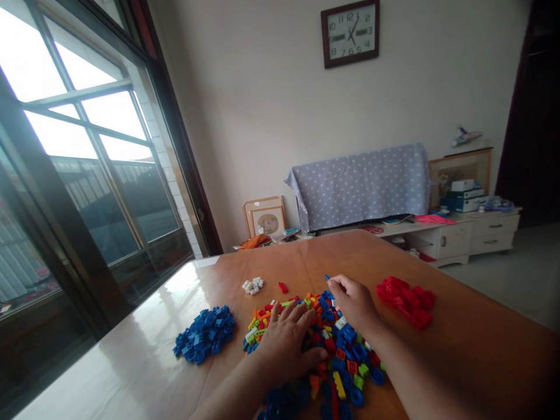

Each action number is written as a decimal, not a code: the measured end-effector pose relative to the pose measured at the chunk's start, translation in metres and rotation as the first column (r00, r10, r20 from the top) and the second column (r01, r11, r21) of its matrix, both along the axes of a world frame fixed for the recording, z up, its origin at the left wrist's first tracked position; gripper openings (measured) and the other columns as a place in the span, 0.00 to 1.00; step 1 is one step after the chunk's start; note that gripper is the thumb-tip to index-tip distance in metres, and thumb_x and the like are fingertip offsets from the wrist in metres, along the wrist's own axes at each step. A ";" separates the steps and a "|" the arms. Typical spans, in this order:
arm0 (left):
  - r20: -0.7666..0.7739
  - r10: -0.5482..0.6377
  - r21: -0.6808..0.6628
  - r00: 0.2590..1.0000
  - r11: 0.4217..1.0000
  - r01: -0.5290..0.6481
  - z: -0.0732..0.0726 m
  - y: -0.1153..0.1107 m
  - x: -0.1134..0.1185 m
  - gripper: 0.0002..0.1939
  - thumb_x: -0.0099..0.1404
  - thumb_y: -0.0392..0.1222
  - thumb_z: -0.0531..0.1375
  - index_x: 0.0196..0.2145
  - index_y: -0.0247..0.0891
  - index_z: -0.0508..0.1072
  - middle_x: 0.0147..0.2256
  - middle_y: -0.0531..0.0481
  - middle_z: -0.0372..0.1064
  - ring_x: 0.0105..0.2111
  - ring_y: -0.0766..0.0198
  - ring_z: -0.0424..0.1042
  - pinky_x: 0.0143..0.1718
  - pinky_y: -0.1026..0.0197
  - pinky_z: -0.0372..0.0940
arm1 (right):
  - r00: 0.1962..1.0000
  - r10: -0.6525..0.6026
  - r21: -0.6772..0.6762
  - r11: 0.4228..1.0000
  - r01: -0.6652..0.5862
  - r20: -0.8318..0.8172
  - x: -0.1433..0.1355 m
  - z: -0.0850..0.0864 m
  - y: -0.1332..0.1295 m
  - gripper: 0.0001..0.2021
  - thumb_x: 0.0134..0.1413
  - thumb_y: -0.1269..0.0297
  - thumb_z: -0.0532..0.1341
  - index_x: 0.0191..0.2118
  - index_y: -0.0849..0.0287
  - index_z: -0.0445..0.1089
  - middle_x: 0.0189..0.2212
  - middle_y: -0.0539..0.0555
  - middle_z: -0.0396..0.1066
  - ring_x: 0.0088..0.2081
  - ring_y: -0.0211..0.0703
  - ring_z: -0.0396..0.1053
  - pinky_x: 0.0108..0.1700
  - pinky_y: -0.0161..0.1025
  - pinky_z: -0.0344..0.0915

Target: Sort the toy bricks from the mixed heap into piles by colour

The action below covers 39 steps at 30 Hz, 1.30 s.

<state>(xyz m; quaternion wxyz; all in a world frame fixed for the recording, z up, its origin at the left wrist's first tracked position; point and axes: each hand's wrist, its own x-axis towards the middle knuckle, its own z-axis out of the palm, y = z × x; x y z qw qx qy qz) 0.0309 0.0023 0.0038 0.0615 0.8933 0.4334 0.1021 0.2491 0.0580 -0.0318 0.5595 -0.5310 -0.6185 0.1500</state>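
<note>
I'm pinching a small blue piece [327, 277], below-right of center; mixed-color brick pile [340, 353] lies loose, bottom center.

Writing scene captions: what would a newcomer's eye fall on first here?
Probably the mixed heap of colorful bricks at the near middle of the table, with the left hand spread over it and the right hand pinching a small blue piece at its far side. Next, the all-blue pile to the left and the all-red pile to the right.
</note>
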 end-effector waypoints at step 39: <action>-0.042 0.114 0.083 0.993 0.990 -0.111 -0.002 0.030 0.100 0.09 0.60 0.47 0.58 0.35 0.45 0.75 0.39 0.44 0.76 0.46 0.47 0.70 0.50 0.43 0.60 | 0.939 -0.062 -0.183 0.983 -0.001 -0.338 0.022 -0.008 0.020 0.19 0.53 0.46 0.59 0.32 0.59 0.75 0.22 0.50 0.71 0.26 0.42 0.67 0.28 0.34 0.62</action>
